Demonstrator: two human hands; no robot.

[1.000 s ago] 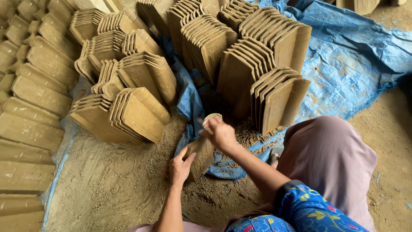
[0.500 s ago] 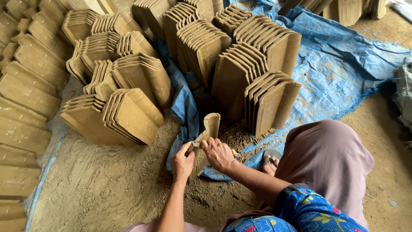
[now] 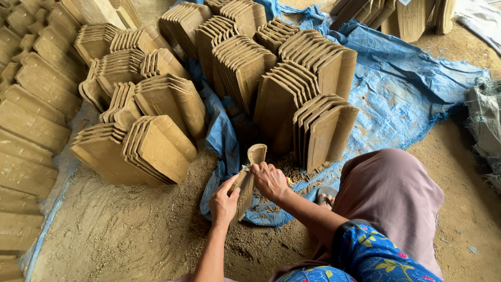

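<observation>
A raw brown clay roof tile (image 3: 251, 168) stands on edge on the sandy ground in front of me. My left hand (image 3: 223, 202) grips its lower left side and holds it upright. My right hand (image 3: 269, 179) rests against the tile's right edge with fingers curled; a small tool may be in it, but I cannot tell. Clay crumbs lie on the blue tarp (image 3: 396, 94) under the tile.
Stacks of the same tiles stand on edge to the left (image 3: 141, 146) and behind (image 3: 292, 89). Flat tiles line the far left (image 3: 26, 136). My knee in brown cloth (image 3: 391, 193) is at the right, with a sandalled foot (image 3: 324, 196) beside it.
My right hand has slid down the tile's edge from its top to its middle. My left hand has shifted lower on the tile. The view has moved slightly.
</observation>
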